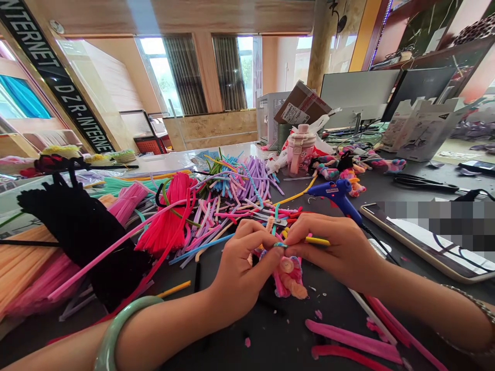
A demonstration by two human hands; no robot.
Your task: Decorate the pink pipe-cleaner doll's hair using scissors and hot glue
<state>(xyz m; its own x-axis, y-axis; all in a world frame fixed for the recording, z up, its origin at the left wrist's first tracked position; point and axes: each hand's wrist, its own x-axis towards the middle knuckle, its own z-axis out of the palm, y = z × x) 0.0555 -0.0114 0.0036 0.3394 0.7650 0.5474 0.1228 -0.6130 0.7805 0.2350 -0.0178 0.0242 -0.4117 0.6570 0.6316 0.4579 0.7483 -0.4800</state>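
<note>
My left hand [242, 257] and my right hand [336, 242] meet in front of me, thumbs and forefingers pinched together. Between their fingertips is a short teal pipe cleaner [280, 246], bent or twisted; its exact shape is too small to tell. Just under my fingers, a small pink and peach fuzzy figure [287, 273] shows, partly hidden by my left hand. Whether my other fingers also hold it, I cannot tell. A yellow pipe cleaner [317, 241] pokes out beside my right fingers. Behind the hands lie scissors [279, 221], mostly covered.
Bundles of black [87, 237], red [170, 216] and lilac pipe cleaners [255, 178] crowd the left and middle. A blue glue gun [338, 196] lies behind my right hand, a phone [421, 242] to the right. A pink bottle [300, 149] stands farther back. Pink strips [351, 340] lie in front.
</note>
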